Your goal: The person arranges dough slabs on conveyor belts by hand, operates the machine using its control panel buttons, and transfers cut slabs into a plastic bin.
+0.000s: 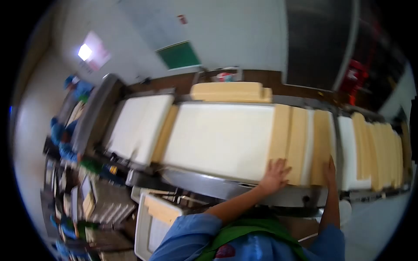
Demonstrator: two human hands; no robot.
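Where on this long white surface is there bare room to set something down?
Widest: the white surface between the lone yellow strip and the yellow sheets by the left hand. Another patch lies left of that strip. Crowded: near the right hand and far right, among packed strips.

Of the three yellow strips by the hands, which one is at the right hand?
The rightmost strip: the right hand is at its near end, and a white band separates it from the other two strips.
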